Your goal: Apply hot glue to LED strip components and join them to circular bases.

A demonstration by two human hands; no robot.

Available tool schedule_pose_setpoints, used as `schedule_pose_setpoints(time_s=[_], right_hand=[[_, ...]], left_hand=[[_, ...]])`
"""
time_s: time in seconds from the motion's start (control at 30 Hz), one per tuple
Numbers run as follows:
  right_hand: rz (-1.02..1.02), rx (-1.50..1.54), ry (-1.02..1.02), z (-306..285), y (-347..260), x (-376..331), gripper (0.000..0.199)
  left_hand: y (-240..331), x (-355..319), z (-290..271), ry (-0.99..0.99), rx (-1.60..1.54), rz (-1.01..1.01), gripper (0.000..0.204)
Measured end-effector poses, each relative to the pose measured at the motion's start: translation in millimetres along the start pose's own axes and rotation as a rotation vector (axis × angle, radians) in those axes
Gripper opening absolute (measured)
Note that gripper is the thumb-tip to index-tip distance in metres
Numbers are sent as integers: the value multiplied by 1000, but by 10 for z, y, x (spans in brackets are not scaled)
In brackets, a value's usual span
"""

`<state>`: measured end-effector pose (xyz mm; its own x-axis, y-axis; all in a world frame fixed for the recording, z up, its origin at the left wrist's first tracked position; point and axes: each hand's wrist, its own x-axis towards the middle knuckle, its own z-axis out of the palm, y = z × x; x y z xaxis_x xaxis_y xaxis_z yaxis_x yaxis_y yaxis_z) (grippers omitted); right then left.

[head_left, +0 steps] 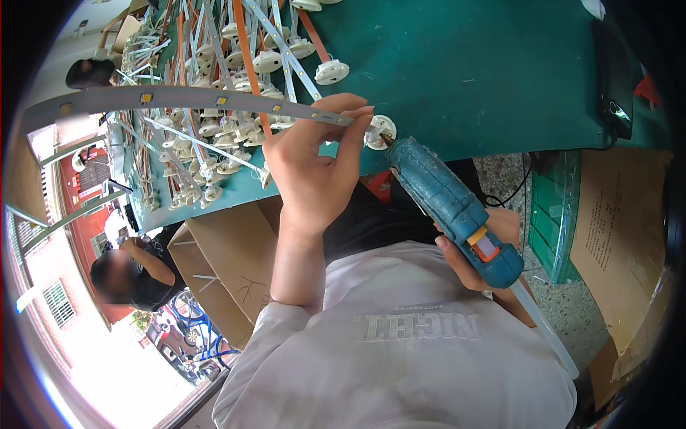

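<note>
My left hand [314, 161] pinches the end of a long, thin LED strip [221, 101] dotted with small yellow chips; the strip runs off toward the left. At that pinched end sits a round white cap [381, 133]. In my right hand [468, 261] is a worn blue hot glue gun [446, 196], its metal tip touching or very close to the cap. A translucent glue stick [547, 332] sticks out of the gun's back end. My right fingers are wrapped around the gun's handle and partly hidden by its body.
Many LED strips with white round caps [268, 61] lie piled on the green table [457, 79]. A black device [611, 86] is at the right. Cardboard boxes [229, 257] stand below left and right [622, 243], beside a green crate [554, 214]. Another person [136, 275] sits at the left.
</note>
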<state>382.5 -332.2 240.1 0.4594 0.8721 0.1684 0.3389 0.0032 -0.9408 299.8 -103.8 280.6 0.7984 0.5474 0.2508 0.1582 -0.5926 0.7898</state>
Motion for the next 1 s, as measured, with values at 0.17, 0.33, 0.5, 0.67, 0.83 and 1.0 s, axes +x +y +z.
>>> schedule_pose_setpoints(time_s=[0.17,0.33,0.5,0.67,0.83,1.0], right_hand=[[3,-42,53,40,-25,61,9],[-27,-29,56,62,-3,78,7],[-75,-43,135,138,75,40,14],[-51,-52,97,124,70,58,15],[-114,-68,103,82,16,126,14],[-33,-64,62,54,-7,105,16]], left_hand=[[6,10,5,4,25,29,18],[-10,16,-13,6,19,33,17],[-8,2,-20,13,30,60,16],[-23,3,-25,24,45,66,13],[-19,12,-32,19,38,89,12],[-21,14,-13,22,11,61,12]])
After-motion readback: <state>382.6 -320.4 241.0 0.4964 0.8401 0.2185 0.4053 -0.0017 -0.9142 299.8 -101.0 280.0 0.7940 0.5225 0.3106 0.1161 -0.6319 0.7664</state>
